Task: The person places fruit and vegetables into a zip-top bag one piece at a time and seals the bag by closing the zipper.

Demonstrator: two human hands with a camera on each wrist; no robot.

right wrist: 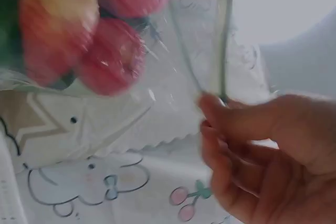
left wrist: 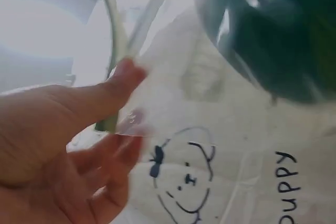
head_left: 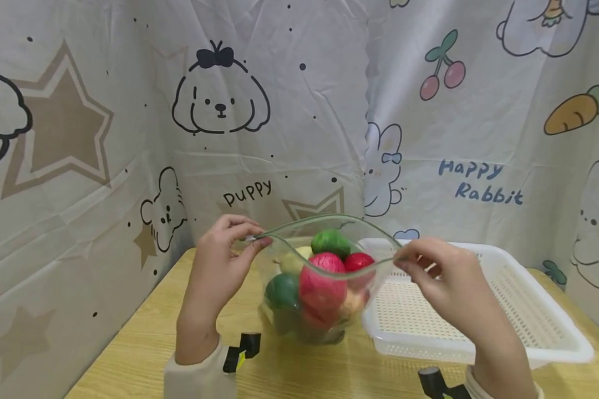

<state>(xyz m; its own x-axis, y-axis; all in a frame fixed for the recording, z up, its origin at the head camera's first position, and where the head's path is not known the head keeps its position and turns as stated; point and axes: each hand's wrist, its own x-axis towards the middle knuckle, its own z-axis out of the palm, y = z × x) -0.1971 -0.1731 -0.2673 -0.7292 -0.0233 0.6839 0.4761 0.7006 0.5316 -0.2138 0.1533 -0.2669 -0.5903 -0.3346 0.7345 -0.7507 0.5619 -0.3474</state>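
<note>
A clear zip bag (head_left: 287,252) with a green-edged mouth hangs between both hands, its mouth gaping. Inside it lie several toy fruits and vegetables: a large pinkish-red one (head_left: 323,285), a smaller red one (head_left: 359,265), a bright green one (head_left: 330,244) and a dark green one (head_left: 282,291). My left hand (head_left: 227,249) pinches the left corner of the bag's mouth between thumb and fingers. At the opposite corner, my right hand (head_left: 441,280) pinches the green edge. In the right wrist view, a yellow-and-red fruit (right wrist: 59,24) shows through the plastic.
A white plastic basket (head_left: 544,310) with a perforated bottom stands on the wooden table (head_left: 145,338), to the right behind my right hand. Printed cloth (head_left: 324,111) with cartoon animals hangs behind and along the sides of the table.
</note>
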